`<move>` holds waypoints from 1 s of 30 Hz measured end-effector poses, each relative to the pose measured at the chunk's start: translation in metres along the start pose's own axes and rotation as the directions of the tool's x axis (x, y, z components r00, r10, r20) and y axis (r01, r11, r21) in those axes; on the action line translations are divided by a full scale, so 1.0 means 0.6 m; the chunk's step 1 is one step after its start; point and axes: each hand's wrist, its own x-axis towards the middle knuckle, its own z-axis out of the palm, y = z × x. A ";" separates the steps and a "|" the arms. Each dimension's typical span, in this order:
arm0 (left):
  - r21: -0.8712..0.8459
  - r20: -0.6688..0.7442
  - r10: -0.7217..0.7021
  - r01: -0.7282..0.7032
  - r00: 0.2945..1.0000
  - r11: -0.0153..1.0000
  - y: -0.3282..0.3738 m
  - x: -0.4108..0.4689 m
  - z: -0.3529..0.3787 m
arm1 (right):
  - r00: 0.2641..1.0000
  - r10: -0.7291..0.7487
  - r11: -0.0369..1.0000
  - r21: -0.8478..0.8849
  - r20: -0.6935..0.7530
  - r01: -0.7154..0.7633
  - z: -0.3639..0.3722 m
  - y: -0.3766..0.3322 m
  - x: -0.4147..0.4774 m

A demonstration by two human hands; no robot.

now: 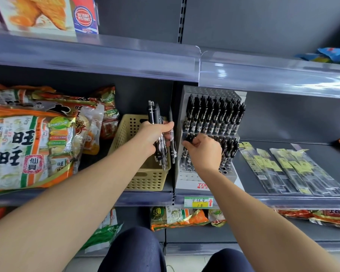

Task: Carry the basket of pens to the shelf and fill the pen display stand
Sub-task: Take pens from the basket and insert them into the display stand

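Knees in dark trousers (133,250) sit nearest the lens, below the shelf edge (145,199). Left hand (153,137) is closed round a bundle of black pens (160,134), held upright above the cream basket (145,179), which stands on the shelf just left of the pen display stand (204,173). Right hand (203,149) is pinched narrow on a single pen (186,141) at the stand's lower tier, left side; whether its tip is seated cannot be told. Upper tier is full; several near holes remain open. Judgement: pens are light, rigid and smooth-barrelled, so a loose bundle may slide or fan out. Each is best taken by the upper barrel near the clip, leaving the tip free to find its hole. Stand looks light and could shift if pushed
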 end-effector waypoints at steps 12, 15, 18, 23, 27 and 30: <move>0.008 0.014 0.012 -0.012 1.000 1.000 -0.001 0.001 0.000 | 0.991 0.033 0.976 -0.217 0.133 -0.004 0.010 0.003 -0.003; 0.015 0.012 0.006 -0.006 1.000 1.000 -0.001 0.001 0.001 | 0.989 0.016 0.964 -0.264 0.147 0.024 0.009 0.001 -0.003; 0.008 0.014 -0.008 0.008 1.000 1.000 -0.001 0.001 0.003 | 0.986 0.010 0.954 -0.296 0.166 0.041 0.008 0.002 -0.005; -0.033 0.037 -0.055 0.056 0.998 0.998 0.001 -0.005 0.008 | 0.986 -0.099 0.979 -0.162 0.138 0.121 -0.004 0.018 -0.015; -0.084 0.045 -0.116 0.120 0.992 0.989 0.001 -0.007 0.015 | 0.941 -0.337 0.939 0.072 -0.016 0.337 -0.017 0.021 -0.024; -0.076 0.068 -0.183 0.188 0.981 0.979 -0.003 -0.013 0.023 | 0.860 -0.478 0.853 0.136 -0.178 0.503 -0.029 0.009 -0.025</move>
